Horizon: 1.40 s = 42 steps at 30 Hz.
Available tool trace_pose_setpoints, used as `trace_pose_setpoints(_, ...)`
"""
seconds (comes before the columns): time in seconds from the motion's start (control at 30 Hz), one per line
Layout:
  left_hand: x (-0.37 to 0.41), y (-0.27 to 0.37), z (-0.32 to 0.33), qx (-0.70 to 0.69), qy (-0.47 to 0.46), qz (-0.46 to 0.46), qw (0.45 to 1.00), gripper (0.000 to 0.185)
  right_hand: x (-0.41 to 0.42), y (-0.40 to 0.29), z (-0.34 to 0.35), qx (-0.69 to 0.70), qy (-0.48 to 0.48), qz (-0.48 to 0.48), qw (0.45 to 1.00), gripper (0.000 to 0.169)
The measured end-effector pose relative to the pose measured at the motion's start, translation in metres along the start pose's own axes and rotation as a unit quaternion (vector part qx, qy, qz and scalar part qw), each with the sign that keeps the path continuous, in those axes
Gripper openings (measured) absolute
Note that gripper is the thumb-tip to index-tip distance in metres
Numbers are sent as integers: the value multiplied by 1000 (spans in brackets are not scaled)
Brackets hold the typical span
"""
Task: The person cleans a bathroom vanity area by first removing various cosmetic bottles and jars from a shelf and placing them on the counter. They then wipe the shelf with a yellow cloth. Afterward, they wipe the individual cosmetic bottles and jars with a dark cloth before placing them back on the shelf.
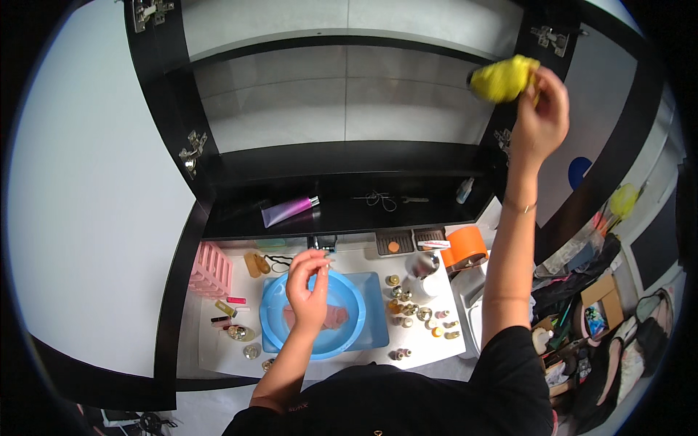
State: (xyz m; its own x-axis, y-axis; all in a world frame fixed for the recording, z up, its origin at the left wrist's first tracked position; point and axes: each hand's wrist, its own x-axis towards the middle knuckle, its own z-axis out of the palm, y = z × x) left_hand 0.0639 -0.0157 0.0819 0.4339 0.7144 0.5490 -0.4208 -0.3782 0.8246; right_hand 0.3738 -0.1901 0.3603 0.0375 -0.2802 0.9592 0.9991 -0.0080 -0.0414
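Observation:
My right hand [545,111] is raised high at the right and grips a bunched yellow cloth [503,80]. That cloth is against or just in front of the black side panel of an open wall cabinet [349,158]; contact cannot be made out. Loosely curled, my left hand [306,283] hangs over a round blue plastic basin [357,321] and appears to hold nothing. A wet-looking pink cloth [335,317] lies in the basin, partly hidden by my left wrist. Under the basin is a blue rectangular tray [376,327].
A purple tube [289,211], a wire, a small wrench [415,200] and a small bottle [464,191] lie or stand on the bottom shelf. Cabinet doors [98,191] flank me. Several small bottles [410,309], a pink basket [211,270] and an orange container [466,245] occupy the white counter.

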Motion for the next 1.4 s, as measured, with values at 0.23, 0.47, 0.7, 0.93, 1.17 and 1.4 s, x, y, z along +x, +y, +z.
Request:
trace_pose_setpoints(0.23, 68, 68, 38, 32, -80, 173, 981, 22, 124, 106, 7, -377, -488, 95, 781, 33)
trace_pose_setpoints(0.47, 131, 60, 45, 307, -71, 253, 915, 33, 102, 126, 38, -245, -519, 131, 808, 55)
trace_pose_setpoints(0.7, 151, 17, 30, 421, -88, 190, 883, 49, 82, 76, 72, -325, -474, 162, 802, 61)
trace_pose_setpoints(0.93, 147, 4, 33, 432, -85, 242, 865, 54, 9, -82, 247, -180, -484, -9, 856, 59)
trace_pose_setpoints(1.17, 147, -11, 24, 470, -119, 262, 834, 63, 3, -207, 360, -53, -609, -34, 791, 51)
trace_pose_setpoints(1.4, 146, -5, 22, 476, -120, 258, 832, 67, -8, -186, 370, 94, -567, -54, 816, 33)
